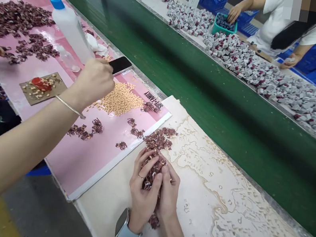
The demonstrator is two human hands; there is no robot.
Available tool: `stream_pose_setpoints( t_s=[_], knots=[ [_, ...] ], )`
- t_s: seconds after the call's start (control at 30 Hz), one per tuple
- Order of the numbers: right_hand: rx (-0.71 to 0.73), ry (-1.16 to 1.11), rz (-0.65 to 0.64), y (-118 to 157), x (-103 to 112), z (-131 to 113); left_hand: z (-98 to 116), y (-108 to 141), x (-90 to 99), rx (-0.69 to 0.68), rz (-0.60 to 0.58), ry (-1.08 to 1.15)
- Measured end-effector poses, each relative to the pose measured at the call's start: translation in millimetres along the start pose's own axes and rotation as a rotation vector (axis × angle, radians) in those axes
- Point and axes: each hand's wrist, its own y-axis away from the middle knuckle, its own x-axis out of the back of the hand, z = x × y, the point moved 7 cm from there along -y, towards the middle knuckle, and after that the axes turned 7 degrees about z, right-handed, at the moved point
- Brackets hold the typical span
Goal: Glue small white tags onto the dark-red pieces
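Observation:
My left hand (145, 185), with a ring and a watch with a pale blue strap, curls around a heap of small reddish-brown pieces (153, 170). Pressed in from the other side, my right hand (168, 193) holds the same heap. The pieces look like little moulded parts with thin spindly bits; their exact kind I cannot make out. More of them (161, 137) lie just beyond my fingertips, and a few (154, 220) show below my palms. All this rests on a cream map-printed mat (241, 197).
From the left, a co-worker's arm with a bracelet (70, 106) reaches over the pink mat (90, 163), by small yellow pieces (121, 100), a phone (120, 65) and a squeeze bottle (72, 31). A green conveyor belt (209, 99) runs beyond; another person works behind grey-white parts (245, 64).

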Motion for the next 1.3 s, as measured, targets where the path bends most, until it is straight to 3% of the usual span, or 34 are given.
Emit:
stream_pose_setpoints(
  t_s=[0.2,0.37,0.6,0.77,0.9,1.03,1.13,1.3],
  knots=[
    [-0.023,-0.095,0.085,6.0,7.4,-17.1,20.8,0.1,-10.7,-0.048,0.0,0.035],
    [-0.005,-0.136,0.149,17.4,37.8,-41.2,52.4,14.1,-32.1,-0.086,-0.077,0.039],
    [0.069,-0.159,0.375,49.3,124.5,-67.6,93.8,69.7,-80.5,-0.139,-0.228,0.09],
    [0.13,-0.245,0.508,92.3,205.4,-93.2,133.4,136.2,-127.3,-0.196,-0.396,0.187],
    [0.219,-0.279,0.663,147.4,287.0,-116.6,175.3,214.5,-163.0,-0.278,-0.527,0.258],
    [0.306,-0.293,0.83,226.3,384.2,-131.5,217.5,321.7,-191.8,-0.333,-0.677,0.336],
    [0.342,-0.339,0.887,299.8,464.5,-129.4,249.2,422.1,-203.1,-0.387,-0.778,0.367],
    [0.345,-0.425,0.992,440.8,611.1,-108.7,297.3,615.0,-211.3,-0.394,-0.862,0.39]
  ],
)
